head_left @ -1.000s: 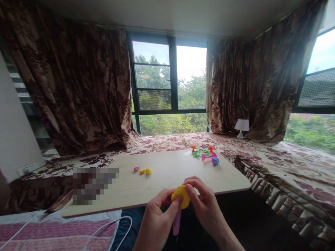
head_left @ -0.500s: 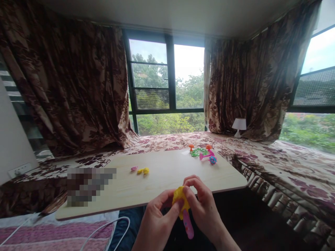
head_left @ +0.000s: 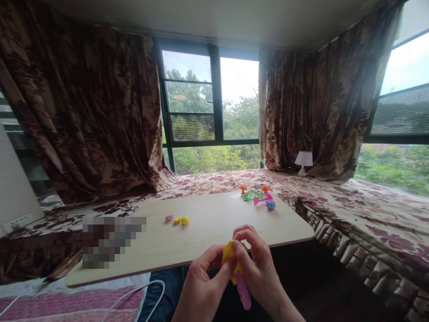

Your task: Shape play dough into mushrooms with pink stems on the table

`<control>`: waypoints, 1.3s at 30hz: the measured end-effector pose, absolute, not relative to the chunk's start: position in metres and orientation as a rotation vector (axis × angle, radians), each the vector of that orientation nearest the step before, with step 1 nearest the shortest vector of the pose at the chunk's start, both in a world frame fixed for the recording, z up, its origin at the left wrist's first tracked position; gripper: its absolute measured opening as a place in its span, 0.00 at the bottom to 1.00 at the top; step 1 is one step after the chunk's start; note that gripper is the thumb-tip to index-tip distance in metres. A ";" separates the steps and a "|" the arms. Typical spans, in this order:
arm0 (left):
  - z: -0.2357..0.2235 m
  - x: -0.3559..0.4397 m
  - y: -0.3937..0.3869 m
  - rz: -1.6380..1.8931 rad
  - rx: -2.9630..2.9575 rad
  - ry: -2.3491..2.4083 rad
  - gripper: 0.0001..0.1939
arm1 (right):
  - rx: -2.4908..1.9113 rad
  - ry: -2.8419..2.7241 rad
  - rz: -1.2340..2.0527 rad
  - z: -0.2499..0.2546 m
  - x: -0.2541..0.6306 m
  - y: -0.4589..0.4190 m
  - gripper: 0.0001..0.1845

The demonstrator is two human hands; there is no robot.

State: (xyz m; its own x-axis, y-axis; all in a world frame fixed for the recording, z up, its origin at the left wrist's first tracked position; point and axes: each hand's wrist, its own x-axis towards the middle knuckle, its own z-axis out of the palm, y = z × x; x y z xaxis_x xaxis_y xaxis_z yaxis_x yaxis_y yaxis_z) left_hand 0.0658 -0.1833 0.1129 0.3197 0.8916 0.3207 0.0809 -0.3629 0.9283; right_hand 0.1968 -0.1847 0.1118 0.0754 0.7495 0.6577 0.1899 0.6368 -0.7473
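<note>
Between my two hands is a lumpy yellow piece of what looks like modelling clay (head_left: 228, 251), held just over the table's near edge. From its lower end a long pink piece (head_left: 243, 293) with small coloured spots hangs down and tilts right. My left hand (head_left: 209, 275) pinches the yellow piece from the left, thumb on its front. On the other side, my right hand (head_left: 253, 257) presses it with thumb and curled fingers. Small yellow lumps (head_left: 184, 220) and a small pink lump (head_left: 169, 218) lie on the table beyond my left hand.
The pale wooden table (head_left: 208, 214) has rounded corners. At its far right sit orange mushroom-shaped pieces (head_left: 265, 189), a green stringy tangle (head_left: 252, 195), a pink dumbbell-shaped piece (head_left: 260, 201) and a blue knobbly ball (head_left: 270, 205). A white cable (head_left: 161, 286) loops by my leg. Behind stands a lamp (head_left: 304, 160).
The view has shifted slightly. My thumbs and fingers have moved a little on the yellow clay, and the pink piece hangs slightly lower. Both hands keep their hold.
</note>
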 end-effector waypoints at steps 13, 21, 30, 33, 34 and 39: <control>0.111 0.067 -0.179 1.261 1.564 0.908 0.14 | -0.842 -1.460 0.542 0.110 0.202 -0.178 0.04; 0.107 0.065 -0.176 1.330 1.496 0.915 0.13 | -0.840 -1.386 0.801 0.111 0.203 -0.175 0.10; 0.111 0.067 -0.177 1.337 1.488 0.937 0.14 | -0.843 -1.475 0.630 0.113 0.206 -0.176 0.09; 0.113 0.067 -0.177 1.335 1.524 0.970 0.14 | -0.847 -1.460 0.657 0.113 0.205 -0.176 0.09; 0.114 0.067 -0.177 1.337 1.529 0.983 0.15 | -0.847 -1.448 0.703 0.114 0.205 -0.176 0.10; 0.111 0.064 -0.177 1.336 1.528 0.990 0.15 | -0.861 -1.501 0.738 0.116 0.209 -0.177 0.07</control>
